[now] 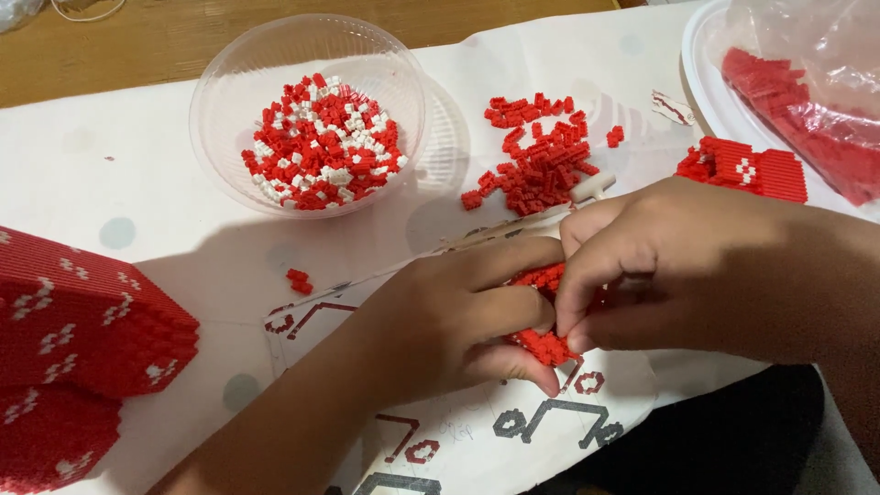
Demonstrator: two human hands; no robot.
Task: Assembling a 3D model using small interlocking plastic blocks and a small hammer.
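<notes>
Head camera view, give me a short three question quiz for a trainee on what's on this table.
1. True or false: the clear bowl holds red and white bricks.
2. What do the left hand and right hand hold together?
3. The loose red pile lies: A) in the bowl, B) on the white paper, C) in the plastic bag.

Key: 1 true; 2 a small red brick piece; 3 B.
</notes>
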